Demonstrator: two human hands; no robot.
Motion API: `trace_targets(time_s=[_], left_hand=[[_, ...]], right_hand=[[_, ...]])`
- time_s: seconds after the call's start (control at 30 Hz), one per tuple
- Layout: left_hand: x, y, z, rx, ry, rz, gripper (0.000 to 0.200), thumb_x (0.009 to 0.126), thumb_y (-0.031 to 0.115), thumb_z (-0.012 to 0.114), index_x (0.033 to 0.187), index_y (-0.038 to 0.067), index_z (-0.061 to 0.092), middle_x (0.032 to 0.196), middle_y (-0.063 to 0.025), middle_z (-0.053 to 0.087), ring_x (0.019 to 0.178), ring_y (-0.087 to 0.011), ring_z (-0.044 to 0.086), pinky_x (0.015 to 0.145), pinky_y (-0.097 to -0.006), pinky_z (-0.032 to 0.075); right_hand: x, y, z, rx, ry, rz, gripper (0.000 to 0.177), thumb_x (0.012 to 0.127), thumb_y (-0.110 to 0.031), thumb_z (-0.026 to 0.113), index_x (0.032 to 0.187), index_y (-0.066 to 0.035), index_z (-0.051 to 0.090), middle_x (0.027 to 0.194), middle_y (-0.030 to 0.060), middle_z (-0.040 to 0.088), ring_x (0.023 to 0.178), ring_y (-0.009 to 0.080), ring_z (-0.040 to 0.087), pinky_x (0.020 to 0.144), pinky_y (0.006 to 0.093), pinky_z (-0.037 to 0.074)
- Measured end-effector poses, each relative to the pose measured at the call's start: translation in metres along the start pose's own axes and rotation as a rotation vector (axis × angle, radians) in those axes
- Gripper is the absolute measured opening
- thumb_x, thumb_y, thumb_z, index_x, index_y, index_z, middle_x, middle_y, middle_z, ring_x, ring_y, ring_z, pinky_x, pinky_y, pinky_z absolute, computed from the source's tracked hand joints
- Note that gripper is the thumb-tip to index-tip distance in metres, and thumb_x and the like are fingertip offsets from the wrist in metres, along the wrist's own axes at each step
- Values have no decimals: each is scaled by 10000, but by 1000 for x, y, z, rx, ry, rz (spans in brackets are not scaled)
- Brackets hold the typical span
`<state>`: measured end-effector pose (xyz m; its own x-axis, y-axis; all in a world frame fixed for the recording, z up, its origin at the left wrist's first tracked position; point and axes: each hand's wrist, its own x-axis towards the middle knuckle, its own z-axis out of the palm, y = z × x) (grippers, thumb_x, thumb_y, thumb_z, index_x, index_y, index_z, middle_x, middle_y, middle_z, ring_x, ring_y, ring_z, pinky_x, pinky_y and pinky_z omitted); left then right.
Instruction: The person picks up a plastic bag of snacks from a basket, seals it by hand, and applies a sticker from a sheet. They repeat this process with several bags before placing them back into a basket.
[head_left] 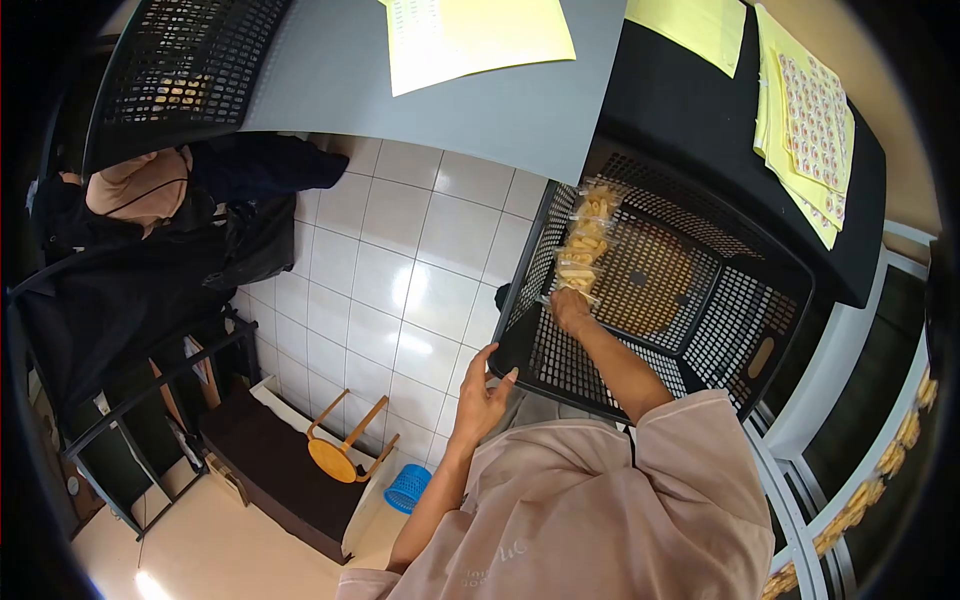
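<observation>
A black perforated plastic crate [760, 290] sits tilted in front of me. My left hand [481, 393] grips its near corner, thumb over the rim. My right hand [571, 307] reaches inside the crate and pinches the lower end of a strip of clear packets filled with yellow snacks [588, 240]. The strip lies against the crate's left inner wall. Both of my arms are in loose pink sleeves.
A person in dark clothes [140, 260] sits at the left under a second black crate [180, 70]. A grey table [480, 110] carries yellow sheets [470, 35]. A black table [700, 110] carries sticker sheets [810, 110]. A wooden stool [345, 445] and a blue basket [407, 487] stand on the tiled floor.
</observation>
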<state>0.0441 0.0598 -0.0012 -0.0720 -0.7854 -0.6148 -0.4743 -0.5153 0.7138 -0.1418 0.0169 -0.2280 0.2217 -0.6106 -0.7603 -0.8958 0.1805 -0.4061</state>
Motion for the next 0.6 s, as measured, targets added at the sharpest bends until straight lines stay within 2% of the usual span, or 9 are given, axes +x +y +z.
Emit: trace_targets(time_s=[0.07, 0.17, 0.23, 0.3, 0.37, 0.43, 0.53, 0.57, 0.6], left_hand=[[0, 2, -1, 20, -32, -46, 549, 891, 119, 682, 1377, 52, 436, 1248, -161, 560, 1026, -210, 627, 709, -292, 558], [2, 3, 0, 5, -24, -12, 542, 894, 130, 683, 1372, 52, 440, 1234, -160, 572, 1034, -215, 625, 757, -307, 553], [0, -8, 2, 25, -6, 4, 546, 894, 137, 685, 1374, 50, 439, 1239, -160, 570, 1036, -220, 623, 785, -314, 547], [2, -11, 2, 39, 25, 41, 549, 895, 144, 687, 1375, 49, 437, 1245, -160, 567, 1038, -225, 621, 814, -321, 541], [2, -7, 1, 21, -2, 43, 554, 886, 169, 690, 1358, 10, 448, 1253, -203, 564, 1059, -268, 617, 749, -324, 533], [1, 1, -2, 14, 6, 42, 567, 885, 194, 694, 1366, 29, 445, 1259, -209, 566, 1060, -284, 616, 804, -350, 525], [-3, 3, -10, -8, -82, -40, 611, 884, 275, 693, 1390, 69, 421, 1312, -221, 545, 1054, -328, 621, 932, -400, 478], [-2, 1, -13, -11, -65, -12, 611, 884, 275, 693, 1390, 69, 421, 1312, -221, 545, 1054, -328, 621, 932, -400, 478], [-1, -5, -15, -4, -72, -3, 629, 885, 284, 690, 1402, 71, 402, 1310, -220, 551, 1059, -328, 624, 932, -402, 480]], right_hand=[[-5, 1, -2, -51, 10, 8, 278, 794, -29, 610, 1062, 30, 653, 1016, 228, 680, 978, 348, 675, 817, 421, 554], [-10, 5, 11, -114, 54, 30, 311, 806, -54, 593, 1103, 32, 631, 1039, 206, 680, 995, 334, 670, 824, 437, 545], [-11, 6, 20, -141, 182, -6, 268, 851, -105, 573, 1087, 3, 643, 1019, 184, 685, 988, 323, 669, 846, 421, 536], [-6, 2, 13, -199, -22, 42, 276, 891, -157, 577, 1123, -24, 646, 1207, 151, 623, 1112, 271, 619, 862, 381, 529], [-4, -1, 15, -192, 15, 73, 245, 909, -168, 557, 1097, -58, 668, 1179, 138, 642, 1103, 264, 628, 857, 383, 532], [1, -6, 17, -198, -10, 136, 216, 901, -153, 576, 1066, -77, 693, 1110, 130, 671, 1084, 264, 642, 842, 383, 542], [-3, -7, 20, -117, 28, 134, 208, 871, -109, 609, 1043, -43, 705, 1077, 147, 688, 1048, 289, 659, 823, 398, 549], [-7, -7, 15, -93, -2, 120, 213, 855, -93, 620, 1040, -32, 707, 1085, 157, 687, 1042, 305, 660, 830, 408, 546], [-4, -2, 17, -83, -6, 71, 247, 808, -139, 650, 1015, -16, 700, 1062, 183, 688, 1017, 329, 663, 825, 421, 546]])
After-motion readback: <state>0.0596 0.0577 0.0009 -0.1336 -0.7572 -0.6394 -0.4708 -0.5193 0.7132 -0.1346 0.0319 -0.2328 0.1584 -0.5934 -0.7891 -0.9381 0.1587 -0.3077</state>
